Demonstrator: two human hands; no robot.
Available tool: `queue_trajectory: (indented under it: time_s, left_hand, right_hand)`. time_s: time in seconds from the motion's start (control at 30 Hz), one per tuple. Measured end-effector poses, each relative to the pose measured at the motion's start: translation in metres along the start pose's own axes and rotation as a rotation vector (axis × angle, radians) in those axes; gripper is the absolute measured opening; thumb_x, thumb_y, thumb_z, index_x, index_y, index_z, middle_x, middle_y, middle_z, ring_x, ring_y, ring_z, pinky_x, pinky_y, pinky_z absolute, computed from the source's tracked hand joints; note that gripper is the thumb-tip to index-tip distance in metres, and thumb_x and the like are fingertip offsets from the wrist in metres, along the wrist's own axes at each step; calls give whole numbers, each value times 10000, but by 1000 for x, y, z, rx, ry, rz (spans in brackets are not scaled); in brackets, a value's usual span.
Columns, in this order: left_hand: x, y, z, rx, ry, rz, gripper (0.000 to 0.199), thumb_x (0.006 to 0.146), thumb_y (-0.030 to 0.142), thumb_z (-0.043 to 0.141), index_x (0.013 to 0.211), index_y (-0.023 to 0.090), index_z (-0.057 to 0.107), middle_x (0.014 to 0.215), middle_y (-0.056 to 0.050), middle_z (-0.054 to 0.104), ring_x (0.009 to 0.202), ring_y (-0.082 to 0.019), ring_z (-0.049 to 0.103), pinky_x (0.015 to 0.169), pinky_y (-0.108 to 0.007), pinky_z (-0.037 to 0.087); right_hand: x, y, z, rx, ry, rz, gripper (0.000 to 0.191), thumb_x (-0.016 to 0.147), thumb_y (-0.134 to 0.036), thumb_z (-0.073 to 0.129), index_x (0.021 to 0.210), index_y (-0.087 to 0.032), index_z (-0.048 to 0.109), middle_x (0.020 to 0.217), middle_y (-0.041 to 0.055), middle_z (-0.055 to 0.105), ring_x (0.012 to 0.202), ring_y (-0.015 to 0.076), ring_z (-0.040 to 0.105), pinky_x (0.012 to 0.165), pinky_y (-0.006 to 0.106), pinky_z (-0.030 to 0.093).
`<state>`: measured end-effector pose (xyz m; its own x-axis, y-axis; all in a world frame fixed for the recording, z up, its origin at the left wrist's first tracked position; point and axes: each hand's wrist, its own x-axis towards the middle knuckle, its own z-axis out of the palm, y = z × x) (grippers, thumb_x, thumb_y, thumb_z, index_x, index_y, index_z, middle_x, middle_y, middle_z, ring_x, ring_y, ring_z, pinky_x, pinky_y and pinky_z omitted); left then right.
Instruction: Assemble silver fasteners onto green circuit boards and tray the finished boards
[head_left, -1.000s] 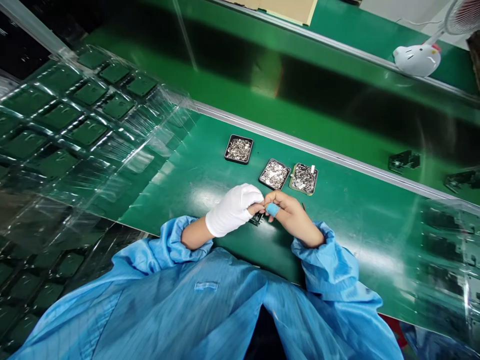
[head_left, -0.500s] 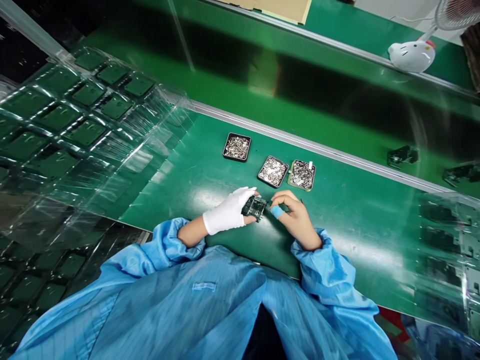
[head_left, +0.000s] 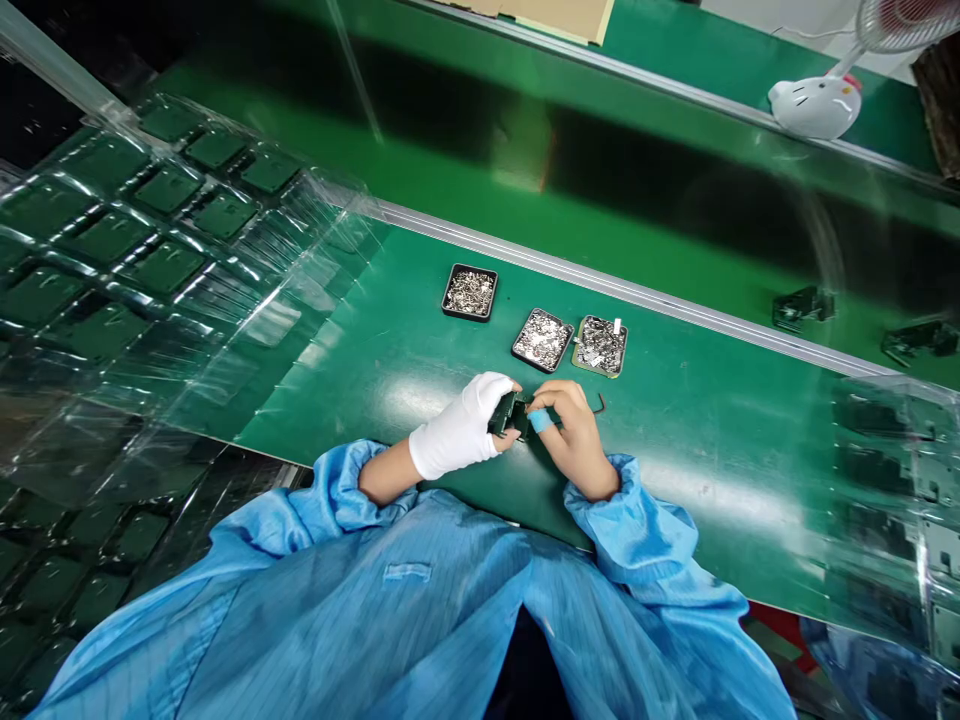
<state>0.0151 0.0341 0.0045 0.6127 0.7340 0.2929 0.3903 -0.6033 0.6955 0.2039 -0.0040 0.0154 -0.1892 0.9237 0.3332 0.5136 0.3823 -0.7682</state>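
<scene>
My left hand, in a white glove with bare fingertips, grips a small dark part with a frame-like shape. At its right side is my right hand, bare with a blue wrap on one finger; its fingers are pinched together against the part, and anything between them is too small to make out. Beyond the hands lie a black tray of small metal pieces, a second such tray and a third tray with a yellowish edge.
A small L-shaped tool lies right of my right hand. Clear plastic trays cover the left side, and more stand at right. Past the metal rail are dark parts and a white fan.
The dark part has been turned in my left hand and shows a different side. My right hand has moved left, closer against it, and the L-shaped tool now shows beside it.
</scene>
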Motion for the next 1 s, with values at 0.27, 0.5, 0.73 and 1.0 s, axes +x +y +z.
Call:
queue_trajectory:
  time_s: [0.27, 0.5, 0.73, 1.0]
  left_hand:
    - [-6, 3, 16, 38, 90, -19, 493, 721, 246, 607, 1157, 177, 388, 1087, -109, 504, 1019, -262, 536, 873, -431, 489]
    - [-4, 3, 2, 18, -44, -76, 562, 733, 371, 626, 1201, 140, 415, 1138, -138, 562, 1064, -268, 567, 933, -439, 483]
    - [19, 17, -28, 439, -272, -100, 95, 824, 222, 533, 797, 177, 611, 743, -21, 658, 770, -198, 643, 1067, -468, 364]
    - [18, 20, -25, 620, -276, -19, 145, 843, 196, 509, 763, 166, 627, 710, -36, 662, 732, -200, 642, 1060, -455, 381]
  right_hand:
    - [-1, -4, 9, 29, 122, 101, 90, 915, -180, 485, 869, -208, 558, 944, 53, 564, 924, 198, 554, 837, 353, 445]
    - [0, -2, 5, -94, -67, 178, 101, 911, -178, 474, 913, -208, 570, 933, 51, 666, 872, 195, 636, 791, 302, 497]
    - [11, -11, 2, -373, -394, 60, 277, 855, -35, 427, 1042, -155, 592, 968, 91, 668, 890, 225, 637, 814, 325, 497]
    - [22, -28, -4, -629, -561, 18, 261, 888, -14, 375, 976, -144, 584, 915, 98, 653, 799, 209, 617, 717, 289, 468]
